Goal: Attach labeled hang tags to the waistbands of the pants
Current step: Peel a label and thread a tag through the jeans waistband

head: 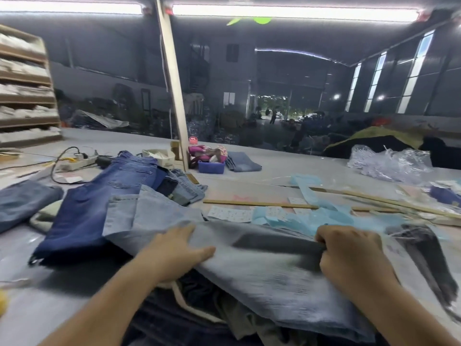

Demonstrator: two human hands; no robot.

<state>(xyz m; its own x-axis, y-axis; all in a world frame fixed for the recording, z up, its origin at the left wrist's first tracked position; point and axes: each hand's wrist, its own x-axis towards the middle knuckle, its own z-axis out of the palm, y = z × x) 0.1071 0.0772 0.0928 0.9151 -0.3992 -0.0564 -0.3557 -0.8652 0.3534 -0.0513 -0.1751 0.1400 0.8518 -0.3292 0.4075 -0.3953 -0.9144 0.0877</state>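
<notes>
Bench [249,158]: I see it wide and grey beneath both hands, strewn with denim
Light-wash pants [262,275]: blurred, draped over a darker heap right under my hands; they span from one grip to the other
Dark blue jeans [99,203]: flat on the bench, left of and beyond the left hand
Left hand [178,250]: grip spread, fingers straight, pressing on the light-wash pants' far edge
Right hand [349,255]: grip curled tight, pinching a dark fold of the same pants
Hang tags [229,214]: pale printed cards on the bench beyond and between the hands; apart from the pants
</notes>
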